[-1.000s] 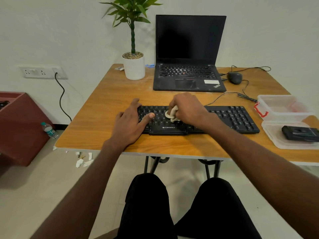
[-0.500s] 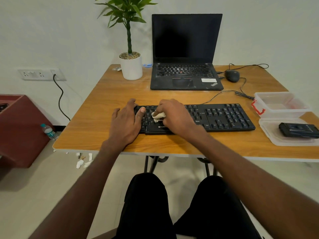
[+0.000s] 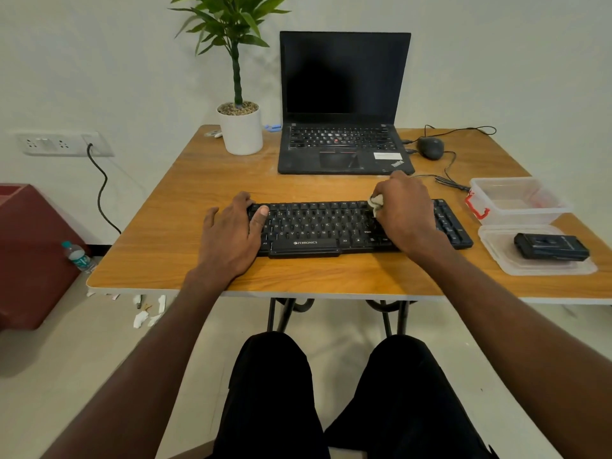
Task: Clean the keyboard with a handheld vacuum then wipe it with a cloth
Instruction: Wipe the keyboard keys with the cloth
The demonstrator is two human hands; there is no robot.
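Observation:
A black keyboard (image 3: 318,226) lies across the front of the wooden table (image 3: 185,200). My left hand (image 3: 231,235) rests flat on the keyboard's left end, thumb on the keys, fingers straight. My right hand (image 3: 405,212) grips a small crumpled whitish cloth (image 3: 376,203) and presses it onto the keys right of the keyboard's middle; most of the cloth is hidden under the hand. The black handheld vacuum (image 3: 551,248) lies on a clear plastic lid (image 3: 496,250) at the right.
An open laptop (image 3: 344,104) stands behind the keyboard, with a potted plant (image 3: 240,127) to its left and a wired mouse (image 3: 430,148) to its right. A clear plastic box (image 3: 520,200) sits at the right edge. A red cabinet (image 3: 29,256) and a bottle (image 3: 78,256) are on the floor at left.
My right hand has slid the cloth from the keyboard's left part across to right of its middle. My left hand stays on the left end.

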